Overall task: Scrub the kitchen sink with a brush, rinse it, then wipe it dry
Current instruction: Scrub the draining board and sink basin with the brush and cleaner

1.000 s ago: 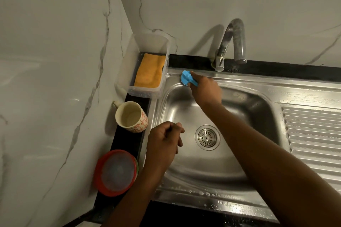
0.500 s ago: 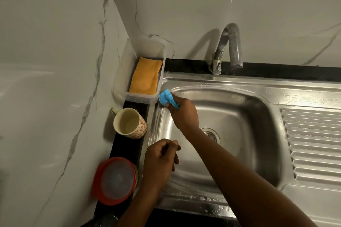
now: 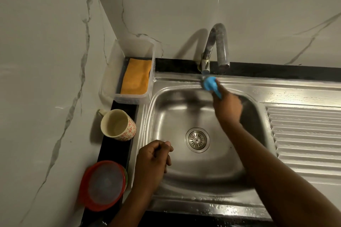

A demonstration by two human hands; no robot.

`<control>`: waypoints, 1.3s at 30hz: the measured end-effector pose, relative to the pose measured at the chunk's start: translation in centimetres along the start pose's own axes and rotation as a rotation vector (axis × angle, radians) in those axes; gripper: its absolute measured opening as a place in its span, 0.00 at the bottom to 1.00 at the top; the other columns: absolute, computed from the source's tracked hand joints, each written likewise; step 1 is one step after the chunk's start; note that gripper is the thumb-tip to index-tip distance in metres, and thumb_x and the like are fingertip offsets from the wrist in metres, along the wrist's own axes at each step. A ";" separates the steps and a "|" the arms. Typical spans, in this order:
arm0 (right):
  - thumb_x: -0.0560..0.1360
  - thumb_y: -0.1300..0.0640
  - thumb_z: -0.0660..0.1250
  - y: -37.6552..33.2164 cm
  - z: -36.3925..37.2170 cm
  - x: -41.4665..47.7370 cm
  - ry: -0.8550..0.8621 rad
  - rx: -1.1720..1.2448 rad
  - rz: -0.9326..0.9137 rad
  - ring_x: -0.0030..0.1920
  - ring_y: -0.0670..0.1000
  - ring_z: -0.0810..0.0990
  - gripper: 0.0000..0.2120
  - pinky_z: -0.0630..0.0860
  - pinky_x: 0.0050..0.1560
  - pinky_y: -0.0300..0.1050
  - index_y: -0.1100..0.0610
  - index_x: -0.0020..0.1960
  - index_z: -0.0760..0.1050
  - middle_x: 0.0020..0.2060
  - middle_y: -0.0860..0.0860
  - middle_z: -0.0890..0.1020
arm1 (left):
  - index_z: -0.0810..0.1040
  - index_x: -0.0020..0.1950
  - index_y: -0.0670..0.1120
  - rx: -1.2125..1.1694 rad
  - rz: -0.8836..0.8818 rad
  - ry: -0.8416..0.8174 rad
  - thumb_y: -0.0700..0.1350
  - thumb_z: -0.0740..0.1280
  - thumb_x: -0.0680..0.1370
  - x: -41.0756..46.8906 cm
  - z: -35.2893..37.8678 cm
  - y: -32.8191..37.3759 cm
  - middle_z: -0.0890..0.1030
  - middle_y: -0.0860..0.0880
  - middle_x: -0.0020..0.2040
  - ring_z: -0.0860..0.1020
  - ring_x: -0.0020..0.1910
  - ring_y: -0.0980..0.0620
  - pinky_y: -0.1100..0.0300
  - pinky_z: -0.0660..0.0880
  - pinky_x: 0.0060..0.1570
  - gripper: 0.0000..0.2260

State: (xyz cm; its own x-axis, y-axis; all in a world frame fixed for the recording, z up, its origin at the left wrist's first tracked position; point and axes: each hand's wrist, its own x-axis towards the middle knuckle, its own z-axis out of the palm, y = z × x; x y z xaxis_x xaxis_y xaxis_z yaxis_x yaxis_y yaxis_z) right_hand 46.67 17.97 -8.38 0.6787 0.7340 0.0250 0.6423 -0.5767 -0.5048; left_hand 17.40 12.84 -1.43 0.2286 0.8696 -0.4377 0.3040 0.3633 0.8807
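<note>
Gripping blue brush (image 3: 210, 84) in right hand (image 3: 227, 106), fingers curled round its handle, against sink (image 3: 175, 81) back rim below tap (image 3: 219, 42); left hand (image 3: 153, 158) over basin, fingers curled into fist, holding nothing.

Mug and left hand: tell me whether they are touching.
Apart. The head view shows a strip of sink rim and black counter between the mug and the curled left hand.
</note>
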 end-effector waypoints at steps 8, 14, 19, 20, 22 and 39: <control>0.83 0.48 0.67 0.3 -0.2 -0.6 0.161 0.226 0.310 0.57 0.58 0.85 0.22 0.81 0.59 0.55 0.42 0.76 0.72 0.58 0.55 0.86 | 0.83 0.41 0.43 -0.024 -0.017 -0.040 0.44 0.67 0.83 -0.4 1.2 0.0 0.79 0.43 0.29 0.75 0.27 0.52 0.60 0.71 0.28 0.12; 0.84 0.47 0.64 -5.8 3.1 -1.4 -0.116 0.155 -0.062 0.54 0.56 0.85 0.26 0.82 0.54 0.57 0.37 0.80 0.63 0.58 0.54 0.85 | 0.83 0.41 0.44 0.022 -0.013 -0.053 0.45 0.67 0.83 -0.5 2.4 0.1 0.80 0.43 0.30 0.75 0.27 0.51 0.59 0.71 0.29 0.12; 0.82 0.45 0.66 2.3 -1.6 -0.3 0.013 0.147 0.107 0.54 0.54 0.85 0.23 0.82 0.56 0.54 0.40 0.77 0.70 0.56 0.53 0.86 | 0.83 0.41 0.43 0.005 -0.021 -0.066 0.44 0.67 0.83 -0.3 3.4 0.1 0.79 0.43 0.29 0.74 0.27 0.51 0.61 0.70 0.27 0.12; 0.82 0.45 0.67 4.4 -3.1 0.0 0.082 0.208 0.195 0.55 0.53 0.85 0.22 0.81 0.57 0.51 0.43 0.75 0.73 0.57 0.52 0.86 | 0.83 0.41 0.43 0.007 -0.021 -0.071 0.44 0.67 0.84 -0.2 3.5 0.0 0.79 0.43 0.29 0.74 0.26 0.51 0.60 0.70 0.27 0.12; 0.82 0.47 0.69 7.6 -5.9 1.4 0.228 0.289 0.393 0.60 0.53 0.84 0.20 0.78 0.60 0.47 0.49 0.72 0.77 0.61 0.52 0.85 | 0.82 0.41 0.44 0.004 -0.026 -0.083 0.44 0.67 0.84 0.0 3.8 -0.1 0.79 0.42 0.30 0.74 0.26 0.50 0.60 0.70 0.28 0.13; 0.80 0.46 0.70 1.0 -3.3 1.7 0.071 0.346 0.275 0.56 0.51 0.85 0.19 0.77 0.51 0.42 0.47 0.70 0.79 0.57 0.50 0.87 | 0.83 0.42 0.44 0.063 0.001 -0.119 0.45 0.67 0.84 -0.2 6.2 1.0 0.80 0.42 0.31 0.75 0.28 0.50 0.60 0.72 0.29 0.12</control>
State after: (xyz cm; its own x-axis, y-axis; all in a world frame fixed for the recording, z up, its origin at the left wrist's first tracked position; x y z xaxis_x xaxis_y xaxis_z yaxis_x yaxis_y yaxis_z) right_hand 49.64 17.51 -6.01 0.8383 0.5364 -0.0976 0.2853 -0.5841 -0.7599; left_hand 23.42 10.95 -1.63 0.3356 0.8228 -0.4588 0.3607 0.3377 0.8694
